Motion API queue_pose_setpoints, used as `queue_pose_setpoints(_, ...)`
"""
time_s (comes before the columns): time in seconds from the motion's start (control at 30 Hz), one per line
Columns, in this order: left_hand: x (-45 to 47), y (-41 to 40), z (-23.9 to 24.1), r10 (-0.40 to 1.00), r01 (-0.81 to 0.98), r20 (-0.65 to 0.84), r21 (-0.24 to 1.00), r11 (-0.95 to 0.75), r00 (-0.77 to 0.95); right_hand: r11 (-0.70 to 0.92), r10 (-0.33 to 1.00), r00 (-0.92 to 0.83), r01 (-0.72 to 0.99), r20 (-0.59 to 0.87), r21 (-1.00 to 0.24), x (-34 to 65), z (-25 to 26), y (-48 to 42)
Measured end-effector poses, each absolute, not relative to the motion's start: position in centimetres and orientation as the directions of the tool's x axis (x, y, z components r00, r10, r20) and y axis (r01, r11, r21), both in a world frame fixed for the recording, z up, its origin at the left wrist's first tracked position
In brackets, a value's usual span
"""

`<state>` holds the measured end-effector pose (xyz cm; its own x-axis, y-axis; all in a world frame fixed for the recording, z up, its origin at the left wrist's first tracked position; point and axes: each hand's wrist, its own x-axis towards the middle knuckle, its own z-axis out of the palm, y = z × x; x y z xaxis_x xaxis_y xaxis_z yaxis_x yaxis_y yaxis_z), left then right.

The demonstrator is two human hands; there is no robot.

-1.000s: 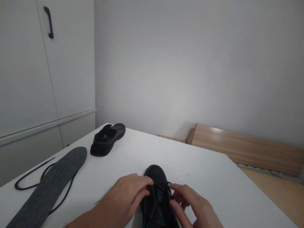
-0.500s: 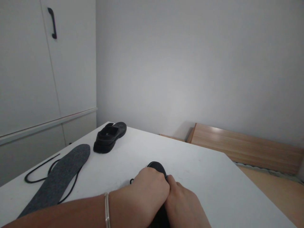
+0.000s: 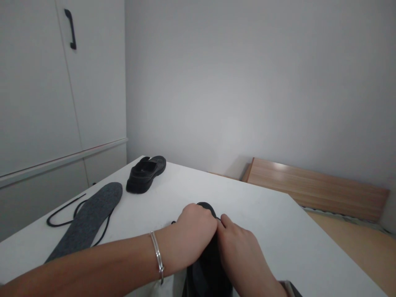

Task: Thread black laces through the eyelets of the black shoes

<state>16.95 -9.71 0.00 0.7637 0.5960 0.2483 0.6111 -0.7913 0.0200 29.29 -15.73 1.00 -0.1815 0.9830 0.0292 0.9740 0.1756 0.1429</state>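
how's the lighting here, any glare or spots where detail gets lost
In the head view, the wall has a soft bright patch that dims outward; in the same head view, a small glare sits on the wooden board, and the near black shoe is so dark that little detail shows.

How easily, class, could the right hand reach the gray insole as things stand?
Probably not directly: the left hand and its forearm lie between the right hand and the gray insole.

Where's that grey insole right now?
In the head view, the grey insole lies on the left side of the white table, over a black lace, nearer than the black shoe at the far left corner.
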Motion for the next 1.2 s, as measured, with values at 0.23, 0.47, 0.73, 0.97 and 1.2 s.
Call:
queue_pose_setpoints(0.23,16.0,-10.4,3.4,0.658,0.682,0.295,0.027,-0.731,0.693,0.338,0.878,-0.224,0.916,0.423,-0.215,30.5,0.5,-15.4)
queue_pose_setpoints(0.47,13.3,-12.9,10.9,0.526,0.241,0.8,0.472,-0.848,0.289,0.692,0.576,0.056,0.498,0.815,-0.523,30.7,7.8,-16.5)
queue_pose_setpoints(0.73,13.4,-14.5,12.0,0.605,-0.02,0.748,0.633,-0.774,0.272,0.816,0.488,0.097,0.302,0.867,-0.493,28.6,11.5,-18.6)
queue_pose_setpoints(0.97,13.6,-14.4,11.3,0.7,-0.358,0.586,0.808,-0.468,0.408,0.81,0.492,0.075,0.326,0.867,-0.488,27.7,10.3,-17.1)
queue_pose_setpoints(1.2,12.6,-14.2,10.8,0.737,-0.411,0.539,0.829,-0.379,0.408,0.817,0.477,0.121,0.306,0.871,-0.489,27.1,9.7,-17.3)
